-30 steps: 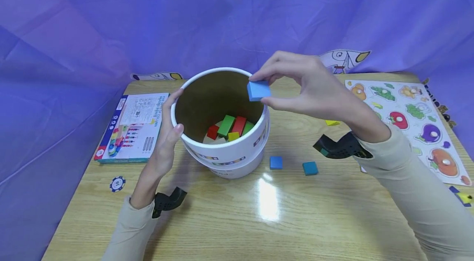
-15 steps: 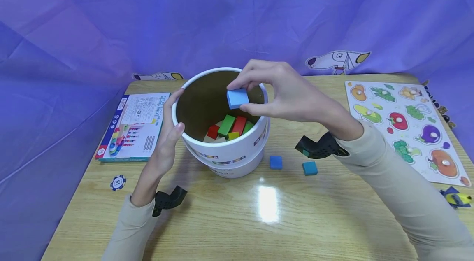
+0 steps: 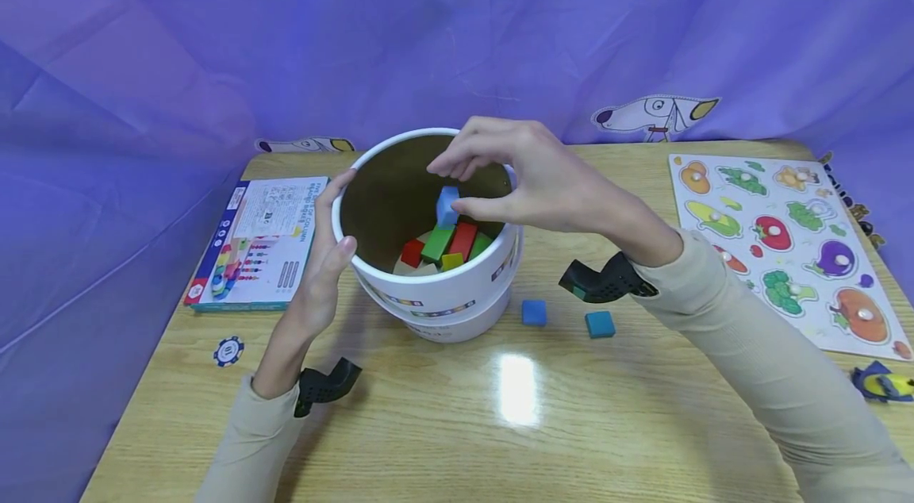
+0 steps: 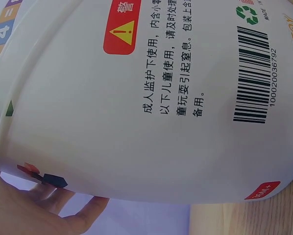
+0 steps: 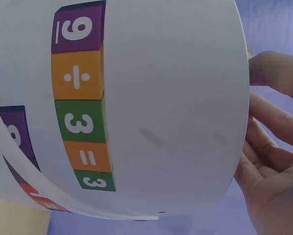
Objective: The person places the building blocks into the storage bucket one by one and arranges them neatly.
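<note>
A white bucket (image 3: 428,290) printed with number tiles stands mid-table in the head view. My left hand (image 3: 317,277) holds its left side, thumb at the rim and fingers against the outer wall, as the left wrist view also shows. Over the bucket's mouth, my right hand (image 3: 524,174) has thumb and fingers spread apart. Just below them a light blue block (image 3: 447,206) is inside the bucket, tilted, out of the pinch and overlapping the thumb tip in view. Deeper in lie a green block (image 3: 438,243), a red block (image 3: 463,238) and a yellow block (image 3: 451,261).
A blue block (image 3: 533,312) and a teal block (image 3: 600,324) lie right of the bucket. At left are a flat toy box (image 3: 260,241) and a round chip (image 3: 228,351). A vegetable puzzle board (image 3: 778,197) lies at right, near a yellow-and-blue toy (image 3: 884,384).
My right hand has moved left over the bucket with the light blue block, then parted its fingers; the block has dropped from them and turned. My left hand stays at the rim.
</note>
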Available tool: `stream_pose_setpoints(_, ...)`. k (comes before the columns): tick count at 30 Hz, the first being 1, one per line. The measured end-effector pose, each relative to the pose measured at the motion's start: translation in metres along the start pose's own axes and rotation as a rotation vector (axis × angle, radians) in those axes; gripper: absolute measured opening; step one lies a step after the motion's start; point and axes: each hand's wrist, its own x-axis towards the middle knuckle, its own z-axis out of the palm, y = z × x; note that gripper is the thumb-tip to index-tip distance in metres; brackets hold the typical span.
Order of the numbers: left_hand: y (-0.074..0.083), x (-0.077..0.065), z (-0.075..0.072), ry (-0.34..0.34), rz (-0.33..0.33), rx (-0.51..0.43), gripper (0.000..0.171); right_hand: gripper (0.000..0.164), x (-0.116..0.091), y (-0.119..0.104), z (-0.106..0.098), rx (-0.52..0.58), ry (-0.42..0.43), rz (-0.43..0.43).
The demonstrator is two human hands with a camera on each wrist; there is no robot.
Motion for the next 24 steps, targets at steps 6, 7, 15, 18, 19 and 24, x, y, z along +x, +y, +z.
stream_pose_setpoints(6,0.0,0.001,0.001,-0.004,0.006,0.002,0.075,0.033,-0.011,0.0,-0.005,0.014,0.037,-0.012)
stream_pose_setpoints(7,0.0,0.001,0.001,-0.003,0.009,0.0,0.075,0.033,-0.015,0.001,-0.007,0.031,0.055,-0.021)
stream_pose_setpoints(15,-0.002,0.002,0.001,0.003,0.006,-0.002,0.075,0.044,-0.058,0.013,-0.025,0.165,0.218,-0.035)
stream_pose_setpoints(18,-0.001,0.001,0.0,0.007,0.001,0.014,0.075,0.047,-0.076,0.024,-0.026,0.157,0.242,0.011)
stream_pose_setpoints(19,-0.001,0.001,0.0,0.007,-0.003,0.018,0.075,0.047,-0.082,0.028,-0.024,0.15,0.245,0.023)
stream_pose_setpoints(24,0.003,-0.001,0.001,0.002,-0.013,0.025,0.075,0.043,-0.109,0.049,-0.007,0.137,0.223,0.074)
